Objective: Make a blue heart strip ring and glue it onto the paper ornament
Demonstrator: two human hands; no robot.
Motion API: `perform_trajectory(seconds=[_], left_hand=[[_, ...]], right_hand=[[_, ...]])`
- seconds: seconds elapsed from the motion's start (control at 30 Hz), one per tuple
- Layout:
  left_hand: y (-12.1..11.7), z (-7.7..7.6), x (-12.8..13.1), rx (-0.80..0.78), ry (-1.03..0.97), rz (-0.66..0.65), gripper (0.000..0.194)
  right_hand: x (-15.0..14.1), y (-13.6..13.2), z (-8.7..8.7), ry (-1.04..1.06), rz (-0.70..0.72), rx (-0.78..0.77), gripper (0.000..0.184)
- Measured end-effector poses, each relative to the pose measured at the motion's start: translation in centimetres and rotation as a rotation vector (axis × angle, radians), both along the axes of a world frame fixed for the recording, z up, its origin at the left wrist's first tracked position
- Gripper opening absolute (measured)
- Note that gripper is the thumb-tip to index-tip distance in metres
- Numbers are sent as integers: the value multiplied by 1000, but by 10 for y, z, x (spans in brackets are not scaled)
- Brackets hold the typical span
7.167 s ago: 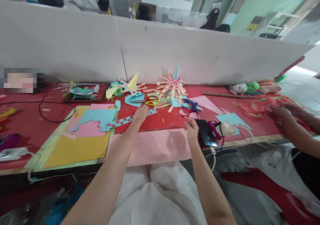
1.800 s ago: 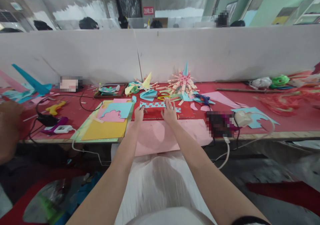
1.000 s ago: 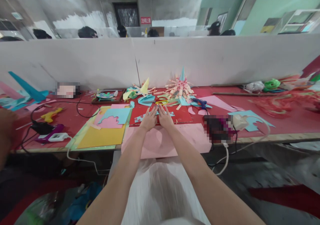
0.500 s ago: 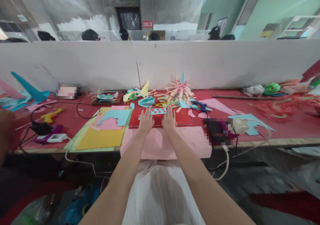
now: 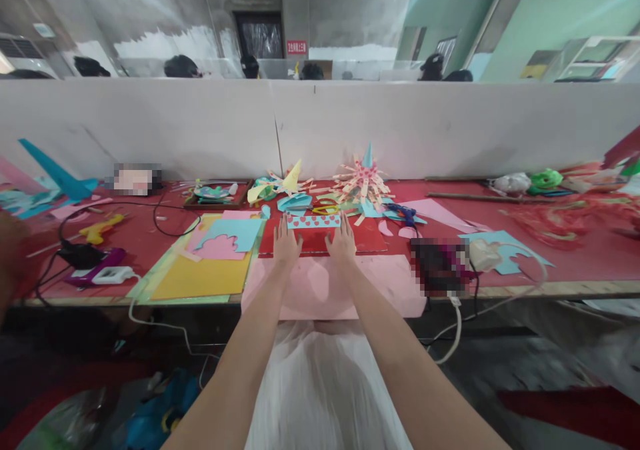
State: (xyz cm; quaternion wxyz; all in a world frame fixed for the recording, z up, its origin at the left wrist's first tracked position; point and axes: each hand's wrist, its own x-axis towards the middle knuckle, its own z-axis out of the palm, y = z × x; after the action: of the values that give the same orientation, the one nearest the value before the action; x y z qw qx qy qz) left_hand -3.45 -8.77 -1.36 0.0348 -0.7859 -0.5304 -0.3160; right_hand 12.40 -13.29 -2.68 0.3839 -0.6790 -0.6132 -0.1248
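My left hand [image 5: 287, 242] lies flat, fingers stretched forward, at the left end of a light blue paper strip [image 5: 315, 221] printed with red hearts. Flat at the strip's right end is my right hand [image 5: 343, 241], its fingers also extended. Under the strip and both hands is a red board [image 5: 316, 242], and a sheet of pink paper [image 5: 320, 290] spreads in front of it, reaching over the table's edge. Behind the strip stands a spiky pink paper piece [image 5: 363, 178] with a blue cone on top.
Yellow paper [image 5: 200, 278] and blue and pink cutouts lie left. A yellow glue gun [image 5: 103, 229] sits farther left, near a purple power strip [image 5: 95, 269]. A blue glue gun [image 5: 403, 212] rests behind my right hand. White cables [image 5: 457, 333] hang off the edge.
My hands have moved apart along the heart strip, the left one leftward and the right one slightly rightward. More of the strip shows between them.
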Motion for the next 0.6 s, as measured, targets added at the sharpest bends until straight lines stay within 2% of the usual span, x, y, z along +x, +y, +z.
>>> perform_trajectory(seconds=[0.2,0.4,0.5,0.6], left_hand=[[4,-2,-2,-21,-123,-24,38],[5,-4,-5,-38,-302,-137,13],[4,-3,-3,-96,-469,-160,5],[4,1,8,-205,-760,-114,12]], right_hand=[[1,2,-3,51,26,39,37],[4,7,-6,144,59,67,37],[5,8,-7,149,58,61,35],[5,9,-7,153,64,59,36]])
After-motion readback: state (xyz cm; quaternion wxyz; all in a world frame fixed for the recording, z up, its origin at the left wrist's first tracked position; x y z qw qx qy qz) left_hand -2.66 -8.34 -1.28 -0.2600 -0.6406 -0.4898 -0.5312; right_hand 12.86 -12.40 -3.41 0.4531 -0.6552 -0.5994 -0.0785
